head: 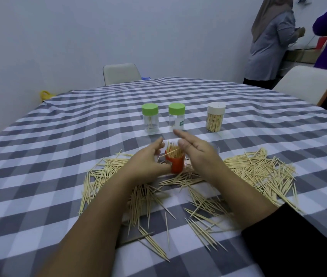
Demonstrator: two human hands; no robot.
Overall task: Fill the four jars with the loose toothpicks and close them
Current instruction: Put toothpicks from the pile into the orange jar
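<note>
1. Toothpicks point(258, 168) lie loose in a wide heap across the near middle of the table point(58, 120), spreading from left of the arms to the right side, some crossing under both forearms.
2. An orange jar point(176, 163) stands upright in the heap, lid off, packed with toothpicks standing on end; one lies slantwise over its mouth.
3. The left hand point(148, 162) grips the orange jar from its left side, thumb across the front wall, fingers curled behind.
4. The right hand point(194, 150) hovers just right of the jar's mouth, fingers stretched out together, holding nothing.
5. Toward the far edge stand three closed jars in a row: two clear ones with green lids, the left point(150, 121) and the middle point(176, 119), nearly empty, and a white-lidded jar point(215, 119) full of toothpicks on the right.
</note>
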